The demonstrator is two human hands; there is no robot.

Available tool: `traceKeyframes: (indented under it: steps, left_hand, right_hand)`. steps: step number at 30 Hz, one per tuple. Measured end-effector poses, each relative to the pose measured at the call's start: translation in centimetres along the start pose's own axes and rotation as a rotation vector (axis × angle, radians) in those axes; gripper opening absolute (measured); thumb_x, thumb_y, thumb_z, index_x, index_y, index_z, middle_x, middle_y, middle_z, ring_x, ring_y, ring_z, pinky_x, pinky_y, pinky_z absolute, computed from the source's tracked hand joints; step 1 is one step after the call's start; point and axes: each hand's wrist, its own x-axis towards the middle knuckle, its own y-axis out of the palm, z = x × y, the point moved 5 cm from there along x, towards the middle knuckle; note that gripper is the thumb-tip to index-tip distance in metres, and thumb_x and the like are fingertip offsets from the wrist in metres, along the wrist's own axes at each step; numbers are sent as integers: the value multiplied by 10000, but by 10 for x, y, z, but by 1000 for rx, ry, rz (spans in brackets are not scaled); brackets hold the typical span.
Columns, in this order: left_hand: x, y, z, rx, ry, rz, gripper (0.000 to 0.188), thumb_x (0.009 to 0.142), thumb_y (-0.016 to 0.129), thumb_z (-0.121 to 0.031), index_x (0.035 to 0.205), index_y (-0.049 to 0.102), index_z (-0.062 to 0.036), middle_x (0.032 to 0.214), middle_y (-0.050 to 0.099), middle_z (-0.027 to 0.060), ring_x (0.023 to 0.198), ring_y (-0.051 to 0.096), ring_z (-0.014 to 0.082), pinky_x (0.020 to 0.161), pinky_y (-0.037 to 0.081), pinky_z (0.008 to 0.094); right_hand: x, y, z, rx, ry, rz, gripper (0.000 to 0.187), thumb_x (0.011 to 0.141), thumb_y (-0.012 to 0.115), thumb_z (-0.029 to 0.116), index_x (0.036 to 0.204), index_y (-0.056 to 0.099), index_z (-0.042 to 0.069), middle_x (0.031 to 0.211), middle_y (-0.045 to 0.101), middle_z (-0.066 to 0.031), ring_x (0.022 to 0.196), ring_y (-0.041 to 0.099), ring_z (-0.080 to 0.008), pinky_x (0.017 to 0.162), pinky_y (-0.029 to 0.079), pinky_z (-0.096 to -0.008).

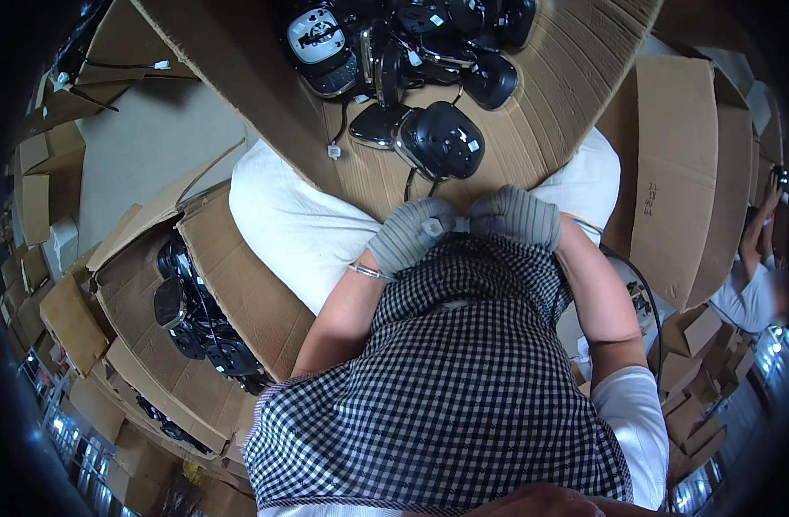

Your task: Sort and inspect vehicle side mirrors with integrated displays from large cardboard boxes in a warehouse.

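Both my hands wear grey striped gloves and meet in front of my checked apron, at the near edge of an open cardboard box (545, 142). My left hand (410, 234) is closed around a small white connector (432, 227). Right beside it, my right hand (517, 218) has its fingers curled in; what they pinch is mostly hidden. Just beyond the hands lies a glossy black rounded housing (450, 142) with a chrome rim. Its dark cable (409, 183) runs down toward my left hand. Several similar black housings (491, 82) are heaped deeper in the box.
A second open box (248, 289) with black housings and cables stands at my left. Tall cardboard (677, 181) rises on the right. A dark cord (655, 310) loops past my right forearm. Another person (750, 289) is at the far right, among stacked cartons.
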Motion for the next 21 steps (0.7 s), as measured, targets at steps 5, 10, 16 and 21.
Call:
traceKeyframes:
  steps: [5,10,16,21]
  left_hand:
    - [3,5,-3,-6,-166,52,285,888,458,-293,911,587,-40,873,589,155,776,579,342,675,457,387]
    - [9,18,-10,16,69,205,223,785,592,-179,965,607,-49,910,619,130,860,582,331,750,466,395]
    - [9,21,-9,-60,82,192,222,761,615,-182,946,616,-61,896,620,123,856,583,316,759,455,395]
    - [13,24,-16,26,57,294,186,783,601,-190,919,610,-64,875,622,119,845,583,319,763,450,401]
  right_hand:
    - [29,-37,-20,464,323,-214,360,846,565,213,1152,553,26,1093,581,-174,1010,564,-289,897,431,-338]
    - [102,-24,-60,-334,799,-435,1030,639,664,596,1408,206,85,1320,401,-193,1195,413,-406,976,378,-420]
    - [99,-32,-65,-333,857,-439,966,684,678,419,1425,162,73,1332,401,-200,1174,455,-381,976,391,-425]
    - [60,-28,-103,-296,913,-617,822,726,602,227,1406,179,43,1227,484,-249,1152,474,-356,953,397,-424]
